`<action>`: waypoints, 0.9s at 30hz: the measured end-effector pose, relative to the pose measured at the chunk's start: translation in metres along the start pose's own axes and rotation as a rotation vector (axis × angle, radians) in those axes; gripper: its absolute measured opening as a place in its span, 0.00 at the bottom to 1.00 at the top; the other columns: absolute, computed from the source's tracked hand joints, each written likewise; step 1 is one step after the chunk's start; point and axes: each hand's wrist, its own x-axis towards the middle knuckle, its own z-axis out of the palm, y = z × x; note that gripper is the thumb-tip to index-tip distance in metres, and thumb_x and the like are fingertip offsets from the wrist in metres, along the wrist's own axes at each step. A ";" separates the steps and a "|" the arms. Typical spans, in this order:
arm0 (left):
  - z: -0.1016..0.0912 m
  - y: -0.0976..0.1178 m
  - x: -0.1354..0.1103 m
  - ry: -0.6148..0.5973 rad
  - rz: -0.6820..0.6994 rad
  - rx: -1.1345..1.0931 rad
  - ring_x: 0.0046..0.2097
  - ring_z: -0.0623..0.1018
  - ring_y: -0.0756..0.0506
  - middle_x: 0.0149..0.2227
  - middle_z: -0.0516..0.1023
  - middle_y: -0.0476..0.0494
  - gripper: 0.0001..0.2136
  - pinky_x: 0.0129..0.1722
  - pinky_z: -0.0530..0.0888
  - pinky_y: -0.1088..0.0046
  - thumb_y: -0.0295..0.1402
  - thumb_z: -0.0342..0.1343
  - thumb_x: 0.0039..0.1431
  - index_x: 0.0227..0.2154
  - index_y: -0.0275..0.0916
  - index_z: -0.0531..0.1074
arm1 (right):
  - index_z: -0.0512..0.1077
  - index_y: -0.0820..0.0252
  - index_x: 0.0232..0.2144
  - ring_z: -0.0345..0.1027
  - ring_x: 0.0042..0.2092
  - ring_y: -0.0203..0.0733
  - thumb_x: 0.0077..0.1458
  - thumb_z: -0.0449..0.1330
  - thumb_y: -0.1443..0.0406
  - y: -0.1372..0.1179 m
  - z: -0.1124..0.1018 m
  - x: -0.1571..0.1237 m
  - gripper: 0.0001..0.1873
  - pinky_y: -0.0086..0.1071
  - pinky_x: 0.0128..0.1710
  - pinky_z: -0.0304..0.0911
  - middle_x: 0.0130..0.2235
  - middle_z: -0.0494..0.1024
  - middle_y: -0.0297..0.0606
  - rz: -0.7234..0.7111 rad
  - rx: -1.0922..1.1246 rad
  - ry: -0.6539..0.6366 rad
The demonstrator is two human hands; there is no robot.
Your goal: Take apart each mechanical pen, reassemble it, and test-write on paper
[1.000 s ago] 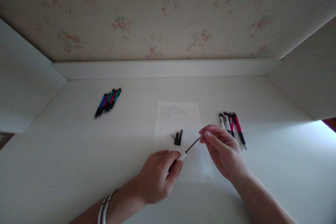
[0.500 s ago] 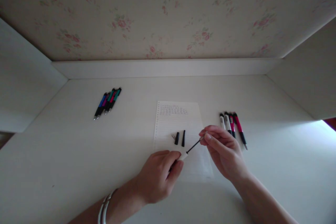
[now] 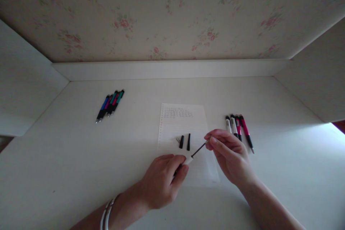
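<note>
My left hand (image 3: 161, 179) is closed around a white pen barrel (image 3: 188, 160), of which only the end shows past my thumb. A thin dark refill (image 3: 198, 149) sticks out of that barrel. My right hand (image 3: 229, 156) pinches the refill's far end between thumb and fingers. Both hands hover over a lined sheet of paper (image 3: 183, 125) with writing near its top. On the sheet lie two small black pen parts (image 3: 184, 141) and a tiny spring (image 3: 178, 139).
A group of blue, pink and green pens (image 3: 110, 105) lies at the back left of the white desk (image 3: 67, 158). Several white and pink pens (image 3: 238, 129) lie to the right of the sheet. Floral wallpaper and white side panels enclose the desk.
The two black parts on the paper lay together a second ago and now lie slightly apart. The hands and the refill have barely shifted.
</note>
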 end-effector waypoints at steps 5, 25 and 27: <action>0.001 -0.001 -0.001 0.005 0.000 0.002 0.33 0.76 0.45 0.29 0.76 0.46 0.10 0.37 0.70 0.69 0.34 0.45 0.72 0.37 0.39 0.69 | 0.80 0.51 0.36 0.71 0.30 0.38 0.53 0.70 0.63 0.008 -0.005 -0.004 0.06 0.33 0.29 0.69 0.35 0.83 0.36 -0.014 -0.070 0.003; 0.000 0.000 -0.001 0.005 -0.023 -0.064 0.31 0.75 0.46 0.28 0.74 0.47 0.10 0.35 0.69 0.71 0.33 0.43 0.72 0.37 0.38 0.68 | 0.75 0.56 0.50 0.71 0.49 0.51 0.65 0.57 0.65 0.016 0.000 -0.003 0.12 0.46 0.48 0.67 0.49 0.79 0.45 -0.445 -1.014 -0.233; 0.001 -0.001 -0.003 0.017 -0.018 -0.042 0.32 0.76 0.45 0.29 0.75 0.46 0.10 0.36 0.71 0.70 0.33 0.43 0.71 0.38 0.38 0.69 | 0.76 0.56 0.50 0.70 0.51 0.55 0.65 0.57 0.66 0.019 0.001 -0.002 0.13 0.50 0.49 0.65 0.52 0.77 0.47 -0.540 -1.192 -0.327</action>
